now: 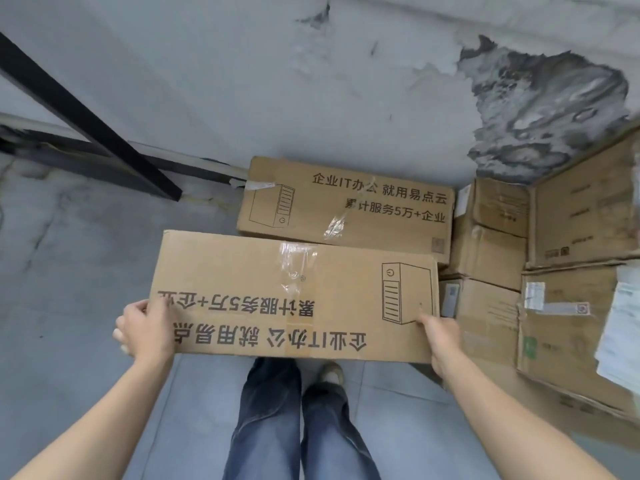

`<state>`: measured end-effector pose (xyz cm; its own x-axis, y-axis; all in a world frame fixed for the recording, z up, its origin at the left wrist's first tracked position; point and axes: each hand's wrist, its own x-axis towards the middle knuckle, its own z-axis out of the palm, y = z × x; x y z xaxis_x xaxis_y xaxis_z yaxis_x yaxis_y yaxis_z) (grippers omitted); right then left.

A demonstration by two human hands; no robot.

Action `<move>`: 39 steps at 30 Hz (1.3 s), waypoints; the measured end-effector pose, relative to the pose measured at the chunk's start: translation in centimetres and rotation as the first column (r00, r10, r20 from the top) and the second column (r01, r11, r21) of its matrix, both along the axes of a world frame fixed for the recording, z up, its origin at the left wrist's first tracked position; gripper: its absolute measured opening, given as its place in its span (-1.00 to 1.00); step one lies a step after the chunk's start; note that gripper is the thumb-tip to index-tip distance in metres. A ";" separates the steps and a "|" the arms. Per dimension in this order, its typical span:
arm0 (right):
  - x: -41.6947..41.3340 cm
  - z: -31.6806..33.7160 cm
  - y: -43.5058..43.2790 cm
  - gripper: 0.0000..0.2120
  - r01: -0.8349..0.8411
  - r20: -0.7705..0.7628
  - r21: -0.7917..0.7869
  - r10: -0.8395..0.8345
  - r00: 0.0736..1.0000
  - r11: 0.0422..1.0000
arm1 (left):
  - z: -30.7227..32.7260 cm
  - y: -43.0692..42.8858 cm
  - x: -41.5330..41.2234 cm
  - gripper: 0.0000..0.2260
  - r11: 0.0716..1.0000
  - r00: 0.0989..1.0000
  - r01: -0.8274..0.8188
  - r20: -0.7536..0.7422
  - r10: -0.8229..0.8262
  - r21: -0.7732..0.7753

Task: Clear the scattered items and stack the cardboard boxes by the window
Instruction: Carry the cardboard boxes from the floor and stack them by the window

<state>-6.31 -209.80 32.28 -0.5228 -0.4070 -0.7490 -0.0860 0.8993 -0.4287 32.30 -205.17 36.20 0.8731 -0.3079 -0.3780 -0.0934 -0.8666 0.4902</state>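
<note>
A long brown cardboard box (287, 299) printed with a computer tower is held level above the grey floor (69, 271) by its 2 short ends, left hand (145, 332) and right hand (438, 336) each curled round an edge, seemingly for stacking onto the matching box (346, 206) against the wall (242, 81).

The long brown cardboard box with black print (294, 296) is matt paperboard, crossed by a wrinkled strip of clear glossy plastic tape (294, 258); the matching brown cardboard box on the floor (346, 206) shows the same finish. The white painted wall (242, 81) is matt and flaking, with a rough dark grey patch (547, 109) laid bare. The grey floor tiles (194, 393) are smooth with a faint sheen; the blue denim trouser legs (270, 410) are woven cloth.
</note>
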 end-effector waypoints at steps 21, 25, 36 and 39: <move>-1.4 -6.8 -1.4 -0.38 -0.017 -0.202 0.128 0.043 0.978 0.992 | -11.4 -6.7 -3.1 -0.75 0.993 0.951 -0.087 -0.304 0.057 -0.085; -0.3 -7.4 -1.7 -0.27 -0.145 -0.212 0.171 0.180 0.961 0.975 | -12.2 -8.2 -3.5 -0.66 0.995 0.970 0.095 -0.225 -0.096 -0.016; 5.6 -4.4 0.3 -0.38 -0.548 -0.129 0.364 0.623 0.771 0.753 | -10.1 -6.7 -3.8 -0.53 0.705 0.859 0.502 -0.193 -0.474 0.501; 7.1 -2.3 0.9 -0.49 -0.610 -0.074 0.314 0.659 0.749 0.728 | -7.6 -7.2 -4.2 -0.54 0.671 0.818 0.571 -0.260 -0.513 0.472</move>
